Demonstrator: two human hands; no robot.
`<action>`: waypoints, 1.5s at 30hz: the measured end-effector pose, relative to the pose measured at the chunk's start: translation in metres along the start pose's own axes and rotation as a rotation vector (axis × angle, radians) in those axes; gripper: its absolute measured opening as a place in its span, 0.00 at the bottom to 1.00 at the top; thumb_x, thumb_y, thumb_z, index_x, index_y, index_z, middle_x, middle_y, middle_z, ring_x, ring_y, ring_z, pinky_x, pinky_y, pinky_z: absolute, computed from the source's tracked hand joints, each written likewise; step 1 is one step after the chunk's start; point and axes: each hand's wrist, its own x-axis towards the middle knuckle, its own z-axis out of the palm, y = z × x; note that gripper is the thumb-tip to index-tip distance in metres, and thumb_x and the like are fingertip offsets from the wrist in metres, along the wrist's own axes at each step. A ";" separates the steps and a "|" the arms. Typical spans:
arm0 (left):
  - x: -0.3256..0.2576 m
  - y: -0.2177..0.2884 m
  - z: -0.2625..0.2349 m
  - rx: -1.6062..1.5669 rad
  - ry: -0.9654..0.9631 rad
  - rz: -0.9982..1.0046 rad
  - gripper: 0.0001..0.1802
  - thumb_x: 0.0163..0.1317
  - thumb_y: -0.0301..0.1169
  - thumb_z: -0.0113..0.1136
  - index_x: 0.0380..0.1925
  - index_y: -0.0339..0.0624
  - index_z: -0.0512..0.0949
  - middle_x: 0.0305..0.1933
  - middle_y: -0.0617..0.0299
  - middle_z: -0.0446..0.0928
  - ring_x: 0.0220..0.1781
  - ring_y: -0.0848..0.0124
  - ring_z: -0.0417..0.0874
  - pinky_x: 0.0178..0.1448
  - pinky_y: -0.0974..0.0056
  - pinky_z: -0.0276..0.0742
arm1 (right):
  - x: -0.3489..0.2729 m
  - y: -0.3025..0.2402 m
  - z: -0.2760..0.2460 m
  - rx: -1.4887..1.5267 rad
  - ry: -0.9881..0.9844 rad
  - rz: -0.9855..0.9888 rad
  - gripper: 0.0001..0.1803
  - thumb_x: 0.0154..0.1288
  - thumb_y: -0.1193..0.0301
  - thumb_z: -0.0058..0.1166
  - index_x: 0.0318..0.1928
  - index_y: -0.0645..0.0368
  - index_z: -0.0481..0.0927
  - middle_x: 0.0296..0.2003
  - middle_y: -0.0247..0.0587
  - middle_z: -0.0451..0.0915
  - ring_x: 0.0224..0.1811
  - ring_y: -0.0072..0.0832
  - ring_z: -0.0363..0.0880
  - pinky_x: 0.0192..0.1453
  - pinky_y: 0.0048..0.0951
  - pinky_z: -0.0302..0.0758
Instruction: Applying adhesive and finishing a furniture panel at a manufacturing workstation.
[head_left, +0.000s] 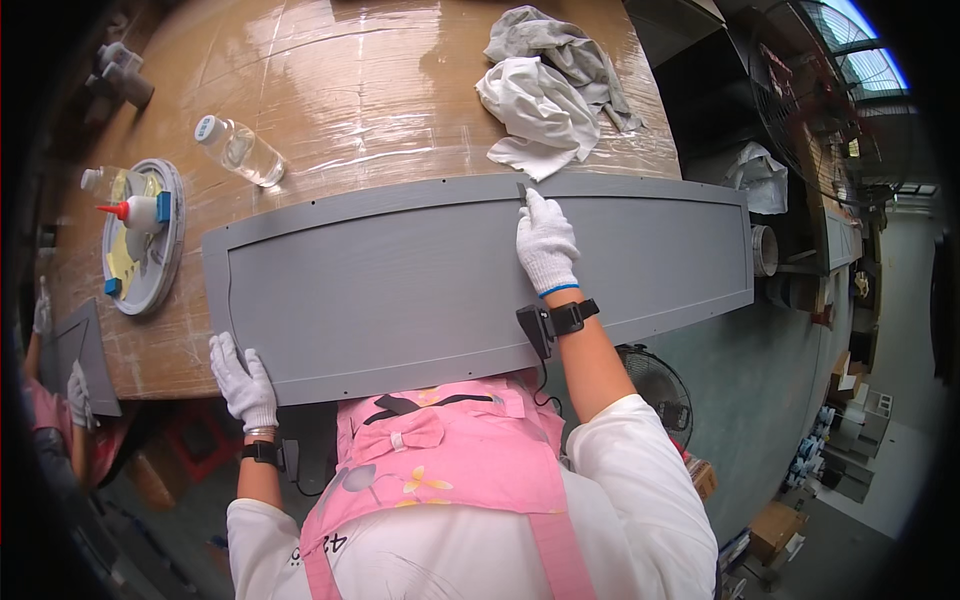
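Presently both hands wear white knit gloves. Left hand (243,382) is curled over the near left corner of a long grey panel (400,290), fingers wrapped on its edge. Right hand (546,245) is closed around a small dark tool (522,190), its tip against the panel's far rim. Panel lies flat across the brown film-covered surface (380,90), its near edge overhanging toward the person. Crumpled white rags (545,95) sit just beyond the far rim; a clear plastic bottle (240,150) and a round grey tray (150,240) with a glue bottle (135,212) lie to the left, apart from the panel. Open surface remains behind the panel's middle.
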 end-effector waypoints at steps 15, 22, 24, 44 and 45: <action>0.002 -0.003 -0.001 0.017 0.007 0.003 0.29 0.69 0.37 0.53 0.69 0.43 0.65 0.73 0.49 0.62 0.74 0.50 0.61 0.77 0.50 0.55 | 0.001 -0.009 -0.007 -0.068 -0.030 0.050 0.19 0.70 0.63 0.48 0.59 0.52 0.73 0.47 0.50 0.76 0.44 0.50 0.82 0.44 0.49 0.81; 0.002 -0.001 -0.002 0.009 0.010 0.002 0.29 0.69 0.36 0.53 0.69 0.43 0.65 0.73 0.49 0.62 0.74 0.50 0.61 0.77 0.50 0.55 | 0.001 -0.011 -0.011 -0.073 -0.056 0.059 0.19 0.71 0.63 0.47 0.59 0.51 0.73 0.48 0.50 0.76 0.44 0.51 0.82 0.44 0.50 0.81; 0.001 -0.002 -0.002 0.008 0.009 0.005 0.29 0.69 0.36 0.53 0.69 0.43 0.65 0.73 0.49 0.62 0.74 0.50 0.61 0.77 0.50 0.55 | 0.001 -0.011 -0.012 -0.065 -0.055 0.059 0.19 0.71 0.63 0.47 0.59 0.51 0.72 0.48 0.50 0.76 0.44 0.51 0.82 0.44 0.50 0.81; 0.001 0.000 -0.002 -0.007 -0.003 0.010 0.29 0.69 0.36 0.54 0.69 0.42 0.65 0.73 0.48 0.62 0.74 0.51 0.61 0.77 0.51 0.55 | 0.001 0.032 -0.015 -0.099 0.104 0.163 0.20 0.70 0.65 0.48 0.60 0.52 0.72 0.45 0.51 0.76 0.42 0.50 0.82 0.42 0.48 0.81; 0.001 0.000 -0.001 -0.005 -0.003 0.008 0.29 0.69 0.36 0.54 0.69 0.42 0.65 0.73 0.48 0.62 0.74 0.51 0.61 0.77 0.51 0.55 | 0.000 0.039 -0.015 -0.111 0.114 0.164 0.20 0.70 0.65 0.48 0.60 0.52 0.72 0.45 0.51 0.76 0.41 0.50 0.82 0.42 0.48 0.81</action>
